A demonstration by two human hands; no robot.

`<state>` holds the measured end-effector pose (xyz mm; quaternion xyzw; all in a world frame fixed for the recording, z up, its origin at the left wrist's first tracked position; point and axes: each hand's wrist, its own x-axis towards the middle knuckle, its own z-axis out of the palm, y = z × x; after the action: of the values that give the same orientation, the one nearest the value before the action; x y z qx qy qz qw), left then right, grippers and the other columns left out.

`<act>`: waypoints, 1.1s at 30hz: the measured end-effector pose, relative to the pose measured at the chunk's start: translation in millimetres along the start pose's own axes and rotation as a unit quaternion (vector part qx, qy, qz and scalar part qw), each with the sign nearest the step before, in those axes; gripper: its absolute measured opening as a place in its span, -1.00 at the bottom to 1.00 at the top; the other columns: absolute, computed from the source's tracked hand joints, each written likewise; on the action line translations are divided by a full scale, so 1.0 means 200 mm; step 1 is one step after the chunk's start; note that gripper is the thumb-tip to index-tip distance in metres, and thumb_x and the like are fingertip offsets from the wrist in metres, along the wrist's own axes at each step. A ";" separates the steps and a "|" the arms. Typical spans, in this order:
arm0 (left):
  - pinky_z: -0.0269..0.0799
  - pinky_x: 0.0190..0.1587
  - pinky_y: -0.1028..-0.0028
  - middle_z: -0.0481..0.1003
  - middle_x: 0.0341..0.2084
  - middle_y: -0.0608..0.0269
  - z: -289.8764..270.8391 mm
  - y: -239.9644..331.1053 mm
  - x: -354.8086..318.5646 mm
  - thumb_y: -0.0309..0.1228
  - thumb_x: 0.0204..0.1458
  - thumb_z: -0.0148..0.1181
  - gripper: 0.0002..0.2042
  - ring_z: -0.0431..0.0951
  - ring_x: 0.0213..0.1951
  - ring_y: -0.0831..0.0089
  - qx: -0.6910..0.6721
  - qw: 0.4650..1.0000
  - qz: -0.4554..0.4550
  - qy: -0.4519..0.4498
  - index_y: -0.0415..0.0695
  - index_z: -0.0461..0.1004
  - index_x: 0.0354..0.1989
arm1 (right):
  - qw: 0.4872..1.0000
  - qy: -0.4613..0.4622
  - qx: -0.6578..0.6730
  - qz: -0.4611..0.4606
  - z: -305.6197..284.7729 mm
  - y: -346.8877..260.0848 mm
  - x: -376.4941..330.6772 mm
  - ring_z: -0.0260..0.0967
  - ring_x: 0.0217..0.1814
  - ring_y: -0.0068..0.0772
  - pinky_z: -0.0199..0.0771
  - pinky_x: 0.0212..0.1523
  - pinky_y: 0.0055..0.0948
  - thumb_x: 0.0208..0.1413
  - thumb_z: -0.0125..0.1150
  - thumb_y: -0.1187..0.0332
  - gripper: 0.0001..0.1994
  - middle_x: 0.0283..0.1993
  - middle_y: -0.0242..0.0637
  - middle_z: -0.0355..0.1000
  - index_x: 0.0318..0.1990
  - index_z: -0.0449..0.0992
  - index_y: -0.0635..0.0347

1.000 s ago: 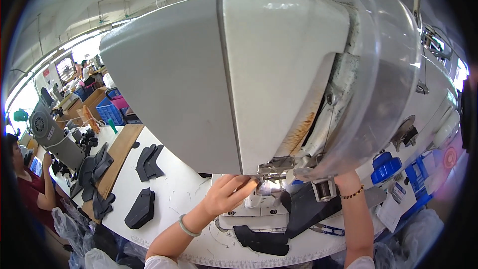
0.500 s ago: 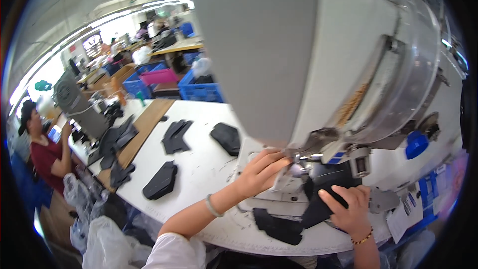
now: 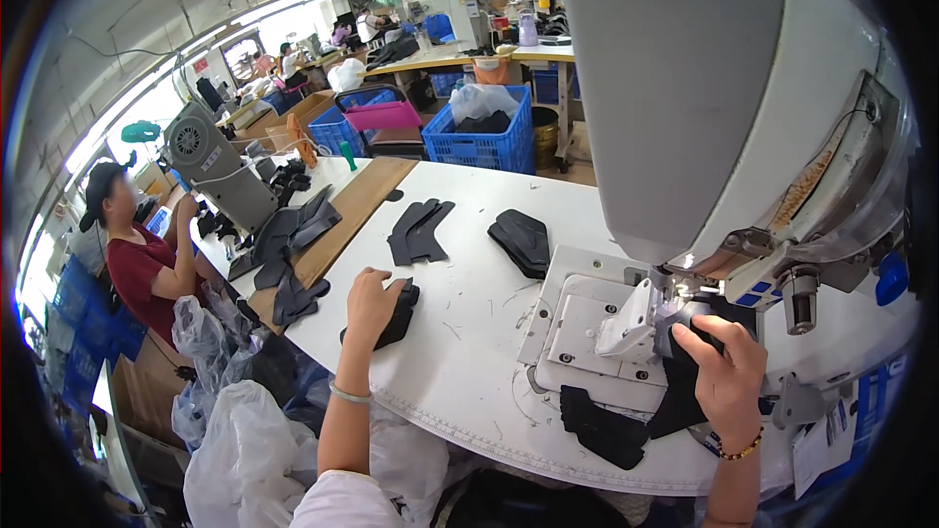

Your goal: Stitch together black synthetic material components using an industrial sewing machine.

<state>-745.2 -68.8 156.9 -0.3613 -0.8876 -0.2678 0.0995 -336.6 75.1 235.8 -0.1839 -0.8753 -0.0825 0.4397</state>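
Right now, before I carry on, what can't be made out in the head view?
Head view: part of the black stack at left, covered by the left hand; whether its grip holds a piece is unclear.
Head view: part of the black material at the machine, hidden behind the right hand.
Head view: top of the sewing machine head, cut off by the upper edge.
Head view: far workers' hands, too small.

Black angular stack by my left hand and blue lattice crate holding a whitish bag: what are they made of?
Black angular stack: possibly synthetic leather or coated fabric, from its smooth, matte look. Blue lattice crate: probably moulded plastic, seemingly semi-gloss, regular openings.
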 end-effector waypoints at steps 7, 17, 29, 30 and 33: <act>0.43 -0.29 0.45 0.56 -0.47 0.01 0.13 -0.08 -0.01 -0.47 -0.10 0.21 -0.80 0.58 -0.39 0.28 -0.170 0.985 -0.018 0.036 -0.30 0.54 -0.30 | 1.000 -0.017 -0.003 0.003 -0.02 0.04 -0.01 0.35 -0.40 -0.42 0.38 -0.40 -0.51 -0.35 0.22 0.55 -0.62 -0.25 -0.42 0.40 -0.26 0.59 -0.08; 0.45 -0.37 0.59 0.50 -0.30 0.18 -0.15 0.85 -0.28 -0.71 -0.04 0.12 -0.77 0.55 -0.36 0.50 -0.462 0.835 0.275 -0.120 -0.19 0.52 -0.20 | 0.999 0.017 0.032 -0.033 -0.01 0.09 -0.01 0.38 -0.35 -0.43 0.47 -0.37 -0.50 -0.35 0.34 0.54 -0.62 -0.31 -0.43 0.38 -0.25 0.60 -0.04; 0.35 -0.39 0.56 0.39 -0.35 0.25 -0.02 1.16 -0.37 -0.61 -0.17 0.32 -0.67 0.39 -0.43 0.49 -0.418 0.785 0.449 -0.085 -0.12 0.55 -0.15 | 0.998 0.052 0.017 -0.045 0.05 0.10 -0.06 0.27 -0.37 -0.47 0.32 -0.40 -0.50 -0.26 0.36 0.51 -0.70 -0.24 -0.46 0.38 -0.25 0.60 0.10; 0.40 -0.33 0.51 0.40 -0.30 0.21 -0.01 1.16 -0.37 -0.63 -0.23 0.33 -0.63 0.44 -0.39 0.41 -0.432 0.773 0.460 -0.070 -0.11 0.55 -0.15 | 0.998 0.041 0.035 -0.035 0.04 0.09 -0.06 0.30 -0.34 -0.45 0.35 -0.36 -0.49 -0.25 0.35 0.51 -0.69 -0.23 -0.45 0.39 -0.23 0.59 0.11; 0.45 -0.26 0.47 0.43 -0.26 0.19 0.03 1.16 -0.31 -0.66 -0.29 0.33 -0.61 0.50 -0.28 0.32 -0.363 0.747 0.556 0.033 -0.14 0.54 -0.17 | 0.998 0.008 0.052 -0.036 0.03 0.10 -0.06 0.37 -0.21 -0.36 0.41 -0.20 -0.41 -0.26 0.36 0.45 -0.60 -0.04 -0.34 0.43 -0.13 0.56 0.14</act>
<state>-538.3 35.6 222.8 -0.7905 -0.3620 -0.4790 0.1211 -325.8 92.4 221.8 -0.1284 -0.8811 -0.0540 0.4519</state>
